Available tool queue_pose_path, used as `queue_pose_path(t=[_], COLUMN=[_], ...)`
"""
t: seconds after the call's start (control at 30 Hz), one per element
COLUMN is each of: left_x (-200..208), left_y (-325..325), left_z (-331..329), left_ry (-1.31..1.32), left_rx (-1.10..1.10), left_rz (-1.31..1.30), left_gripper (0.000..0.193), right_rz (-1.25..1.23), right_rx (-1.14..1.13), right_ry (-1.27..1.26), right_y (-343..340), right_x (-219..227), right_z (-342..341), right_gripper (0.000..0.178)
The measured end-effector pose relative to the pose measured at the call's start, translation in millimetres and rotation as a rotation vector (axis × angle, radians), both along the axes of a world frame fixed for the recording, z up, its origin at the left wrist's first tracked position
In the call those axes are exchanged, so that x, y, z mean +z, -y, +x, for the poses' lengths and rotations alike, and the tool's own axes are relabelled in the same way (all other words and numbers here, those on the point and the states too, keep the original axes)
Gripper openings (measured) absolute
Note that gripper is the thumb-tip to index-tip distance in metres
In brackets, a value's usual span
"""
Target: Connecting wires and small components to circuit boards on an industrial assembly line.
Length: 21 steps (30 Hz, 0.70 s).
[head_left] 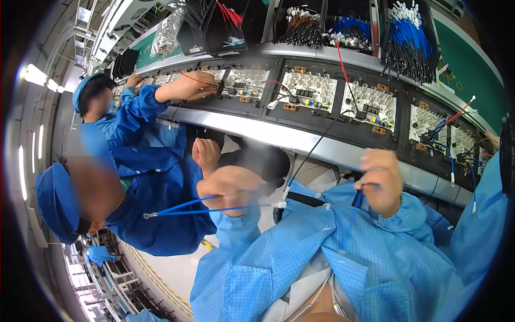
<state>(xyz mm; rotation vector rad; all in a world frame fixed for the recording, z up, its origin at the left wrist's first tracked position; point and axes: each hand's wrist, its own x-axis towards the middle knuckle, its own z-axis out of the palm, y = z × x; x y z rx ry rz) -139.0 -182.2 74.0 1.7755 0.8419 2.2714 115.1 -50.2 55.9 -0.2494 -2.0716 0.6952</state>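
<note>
My left hand [230, 188], closed and smeared by motion, grips blue wires [177, 210]. A ring terminal [147, 216] ends them on the left, and a white connector [279, 205] shows on the right. My right hand [382, 180] is curled in front of my chest. From its fingers hangs a blurred blue strand that looks like a wire [358, 199]. Beyond my hands, a circuit board [370, 110] with clear tubes and a small display lies in a dark fixture. A red wire [343, 64] rises from it, and a black wire [316, 145] runs down towards me.
More boards [308, 88] line the track, edged by a metal rail [257, 131]. Black bins behind hold brown-black wires [300, 27] and blue wires [410, 40]. At left, a co-worker in dark blue [155, 209] reaches over the boards. Another person's blue sleeve [477, 225] is at right.
</note>
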Motion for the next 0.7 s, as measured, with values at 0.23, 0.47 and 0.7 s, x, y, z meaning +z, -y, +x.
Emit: queue_pose_path(t=[0.23,0.47,0.7], left_x=[-13.2,-51.5,-37.7], left_y=[0.1,-36.1,-60.5], left_z=[-30.5,-36.5,-15.2], left_ry=[-0.241,-0.122,-0.129], left_rx=[0.623,0.541,0.465], left_rz=[-0.273,-0.493,-0.611], left_gripper=[0.011,0.014,0.013], right_rz=[0.043,-0.017,-0.04], right_rx=[-0.274,-0.257,-0.274], right_ry=[-0.273,-0.29,-0.264], right_y=[-18.8,-24.4,-28.4], right_x=[2.6,-1.9,-4.4], right_z=[25.4,39.8,49.0], right_gripper=[0.03,0.019,0.009])
